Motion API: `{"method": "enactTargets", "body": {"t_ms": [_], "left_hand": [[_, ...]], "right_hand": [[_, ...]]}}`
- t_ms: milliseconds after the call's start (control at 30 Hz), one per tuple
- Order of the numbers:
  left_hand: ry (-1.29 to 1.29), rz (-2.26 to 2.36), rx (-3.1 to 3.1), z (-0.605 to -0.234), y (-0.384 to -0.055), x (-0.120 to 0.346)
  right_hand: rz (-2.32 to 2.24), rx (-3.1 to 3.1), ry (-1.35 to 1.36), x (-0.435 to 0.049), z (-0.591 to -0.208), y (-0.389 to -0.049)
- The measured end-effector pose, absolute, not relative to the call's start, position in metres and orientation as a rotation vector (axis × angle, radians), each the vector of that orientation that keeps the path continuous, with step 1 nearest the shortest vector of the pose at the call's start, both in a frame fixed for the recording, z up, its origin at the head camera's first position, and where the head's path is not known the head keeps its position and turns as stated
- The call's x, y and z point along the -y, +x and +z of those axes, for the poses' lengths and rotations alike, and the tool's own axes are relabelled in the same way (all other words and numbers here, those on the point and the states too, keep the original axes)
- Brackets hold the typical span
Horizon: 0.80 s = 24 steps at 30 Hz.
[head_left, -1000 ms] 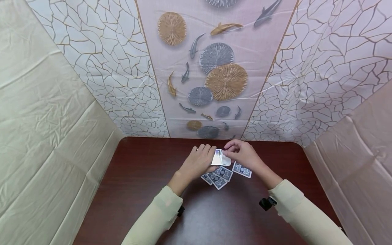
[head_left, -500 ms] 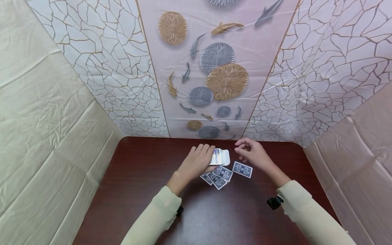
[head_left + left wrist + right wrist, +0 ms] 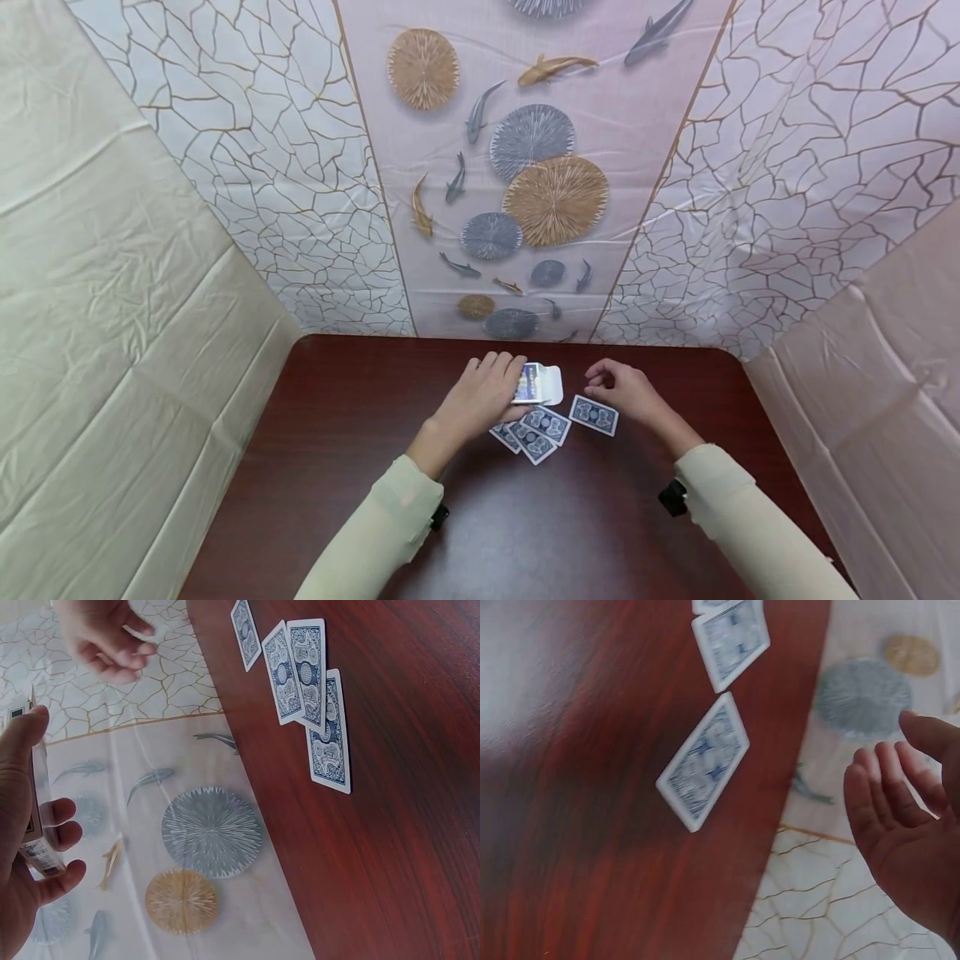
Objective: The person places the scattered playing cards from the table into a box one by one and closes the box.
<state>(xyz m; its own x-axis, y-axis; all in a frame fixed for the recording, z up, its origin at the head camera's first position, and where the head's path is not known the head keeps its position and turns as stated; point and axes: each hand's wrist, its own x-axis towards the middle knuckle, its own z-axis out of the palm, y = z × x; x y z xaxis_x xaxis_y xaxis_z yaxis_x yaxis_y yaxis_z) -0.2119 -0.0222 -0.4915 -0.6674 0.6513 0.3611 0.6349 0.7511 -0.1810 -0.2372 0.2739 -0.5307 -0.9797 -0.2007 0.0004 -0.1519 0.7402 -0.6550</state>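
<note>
My left hand (image 3: pixel 483 392) grips a card box (image 3: pixel 529 383) above the far part of the table. The box's white flap (image 3: pixel 555 386) stands out to the right, and printing shows at the opening. In the left wrist view, thumb and fingers wrap around the box (image 3: pixel 43 855). My right hand (image 3: pixel 628 393) hovers right of the box, fingers loosely bent around nothing. Near it, a single playing card (image 3: pixel 594 415) lies with its blue patterned back up. Overlapping playing cards (image 3: pixel 534 443), also backs up, lie below the box.
The dark red-brown table (image 3: pixel 337 483) meets a patterned cloth (image 3: pixel 510 250) at its far edge. Beige cloth walls (image 3: pixel 150 358) rise on both sides. Small black devices are worn at both wrists.
My right hand has drawn back from the box's flap, moving right, then slightly down. The flap now shows fully. The left hand stays almost still with the box, and the cards have not moved.
</note>
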Motion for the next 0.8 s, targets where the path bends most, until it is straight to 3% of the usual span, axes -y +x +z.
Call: {"method": "enactTargets", "body": {"t_ms": [800], "left_hand": [[-0.992, 0.099, 2.527, -0.492, -0.211, 0.023]], "right_hand": [[-0.539, -2.814, -0.143, -0.287, -0.591, -0.245]]}}
